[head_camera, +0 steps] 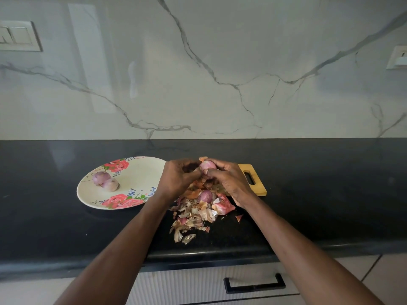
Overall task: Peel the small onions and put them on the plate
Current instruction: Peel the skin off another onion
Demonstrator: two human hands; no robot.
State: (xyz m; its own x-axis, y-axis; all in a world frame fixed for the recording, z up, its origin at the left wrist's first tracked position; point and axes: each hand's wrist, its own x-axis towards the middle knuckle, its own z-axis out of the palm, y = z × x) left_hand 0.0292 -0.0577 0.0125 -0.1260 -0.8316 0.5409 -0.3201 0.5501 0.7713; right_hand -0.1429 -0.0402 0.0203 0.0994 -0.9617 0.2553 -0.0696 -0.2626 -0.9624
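Both hands (203,175) grip one onion (208,165) above the peels (196,213)

Cutting board (253,179): mostly hidden under the right hand (229,179), the left hand (178,179) and the peel pile (198,208); only its handle corner shows. Onion (208,165) above the board: partly covered by fingers, so how much is peeled is unclear. Another onion (205,195) on the board's near side is half buried in peels. Wall switch (18,36), far left of the board, is cut by the frame edge.
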